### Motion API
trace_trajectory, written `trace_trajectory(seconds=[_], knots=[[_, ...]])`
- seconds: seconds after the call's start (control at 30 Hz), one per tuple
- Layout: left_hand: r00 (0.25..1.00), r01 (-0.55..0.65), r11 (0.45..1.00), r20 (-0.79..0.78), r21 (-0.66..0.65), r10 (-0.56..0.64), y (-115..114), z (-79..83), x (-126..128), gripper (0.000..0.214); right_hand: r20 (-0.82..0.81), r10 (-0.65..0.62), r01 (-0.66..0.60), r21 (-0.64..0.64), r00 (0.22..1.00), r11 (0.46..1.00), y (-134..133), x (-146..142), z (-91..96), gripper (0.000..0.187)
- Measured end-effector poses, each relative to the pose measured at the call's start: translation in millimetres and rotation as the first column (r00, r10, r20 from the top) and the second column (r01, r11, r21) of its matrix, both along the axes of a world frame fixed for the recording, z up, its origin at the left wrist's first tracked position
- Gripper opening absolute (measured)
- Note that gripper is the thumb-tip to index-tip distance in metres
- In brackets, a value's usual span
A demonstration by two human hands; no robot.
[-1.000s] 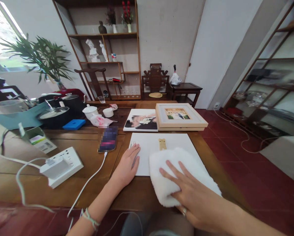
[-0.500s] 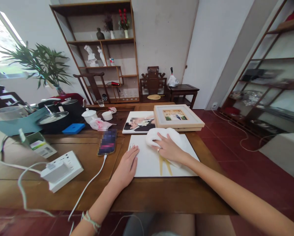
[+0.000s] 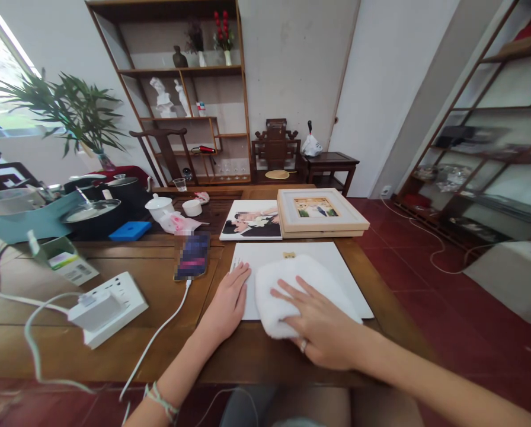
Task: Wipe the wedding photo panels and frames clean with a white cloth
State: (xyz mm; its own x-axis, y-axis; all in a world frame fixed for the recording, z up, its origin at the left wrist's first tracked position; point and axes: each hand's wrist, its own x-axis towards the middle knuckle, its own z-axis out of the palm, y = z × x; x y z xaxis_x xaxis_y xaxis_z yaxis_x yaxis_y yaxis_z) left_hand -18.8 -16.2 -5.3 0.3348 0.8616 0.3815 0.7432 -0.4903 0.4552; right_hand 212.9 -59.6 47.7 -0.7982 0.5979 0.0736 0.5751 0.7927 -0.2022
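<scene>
A white panel (image 3: 314, 249) lies flat on the table before me, a small tan fitting at its upper middle. My left hand (image 3: 225, 299) rests flat on the panel's left edge, fingers stretched out and nearly together. A fluffy white cloth (image 3: 269, 279) covers much of the panel and hangs over its near edge. My right hand (image 3: 314, 323) presses on the cloth from above with fingers spread and holds it; a ring shows on one finger. The tan strips on the panel are hidden under the cloth.
Behind the panel lie a photo print (image 3: 252, 222) and a pale framed picture (image 3: 323, 210). Leftward are a phone (image 3: 193, 256) on a white cable, a power strip (image 3: 109, 308), a small open box (image 3: 65, 264), a blue block (image 3: 130, 230), pots (image 3: 92, 219) and a lidded white cup (image 3: 159, 206).
My right hand has drawn the white cloth toward me, from the panel's far edge to its near edge. The tan fitting has come into sight. My left hand stays put.
</scene>
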Motion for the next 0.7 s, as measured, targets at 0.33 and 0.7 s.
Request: trace_trajectory(seconds=[0.33,0.7], knots=[[0.999,0.004,1.0,0.036,-0.004,-0.004,0,1.6,1,0.041,0.053,-0.227,0.219,0.121,0.973,0.968,92,-42,-2.5,0.038],[0.999,0.036,0.999,0.037,-0.005,-0.036,2,0.1,-2,0.041,0.071,0.054,-0.059,0.074,0.996,0.996,-5,-22,-1.9,0.029]])
